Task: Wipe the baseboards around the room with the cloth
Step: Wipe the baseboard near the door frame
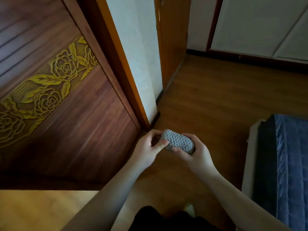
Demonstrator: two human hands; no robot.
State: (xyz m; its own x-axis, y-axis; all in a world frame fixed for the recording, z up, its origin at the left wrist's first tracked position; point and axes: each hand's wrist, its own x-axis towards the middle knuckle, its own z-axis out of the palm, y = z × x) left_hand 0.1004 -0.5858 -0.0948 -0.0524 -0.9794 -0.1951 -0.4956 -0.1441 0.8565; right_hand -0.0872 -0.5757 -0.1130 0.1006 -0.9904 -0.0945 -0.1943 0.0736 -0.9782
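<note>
Both hands up in front, over the brown wooden floor [208, 97]. Small grey bumpy folded cloth [179, 142] held between them, in the air, just in front of the low corner by the wardrobe. Left hand [147, 150] pinching the left end of the cloth with thumb and curled fingers. Right hand [195, 155] wrapped round the right end, thumb lying along the near edge. Dark strip of baseboard [157, 116] at the foot of the white wall [138, 52], just past the cloth, not touching it. More dark baseboard [250, 58] along the far wall. Big dark wooden wardrobe door with carved yellow roses [55, 90] on the left. Blue quilted mattress [286, 172] on the right, well apart from the hands.
</note>
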